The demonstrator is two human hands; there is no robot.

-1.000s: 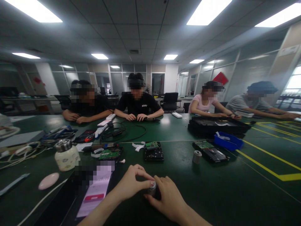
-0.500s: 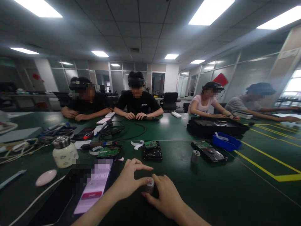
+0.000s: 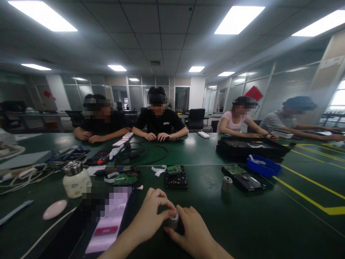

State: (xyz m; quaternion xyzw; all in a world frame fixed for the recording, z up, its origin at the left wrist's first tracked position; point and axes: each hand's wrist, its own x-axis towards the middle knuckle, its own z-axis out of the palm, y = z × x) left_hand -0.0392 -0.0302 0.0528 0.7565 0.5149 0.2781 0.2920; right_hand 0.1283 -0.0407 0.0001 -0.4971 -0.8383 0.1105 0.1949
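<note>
A small grey metal cylinder (image 3: 174, 222) stands on the green table between my two hands. My right hand (image 3: 192, 228) curls around it, thumb on the near side and forefinger on the far side. Over its top, my left hand (image 3: 151, 216) is closed in a pinch, thumb and forefinger meeting at the rim; anything between those fingertips is too small to make out. A similar cylinder (image 3: 226, 183) stands farther right. Beyond my hands lies a black drive-like unit (image 3: 176, 178) with a green circuit board on it.
At left are a lit phone (image 3: 107, 230), a cream bottle (image 3: 77, 181), a pink oval object (image 3: 55, 209) and cables. On the right, a blue tray (image 3: 264, 167) sits by another black unit (image 3: 246, 180) and a black case (image 3: 252, 149). Several people sit across the table.
My left thumb and forefinger have closed from a spread pose into a pinch at the cylinder's top. My right hand stays around it. The whole view has shifted slightly.
</note>
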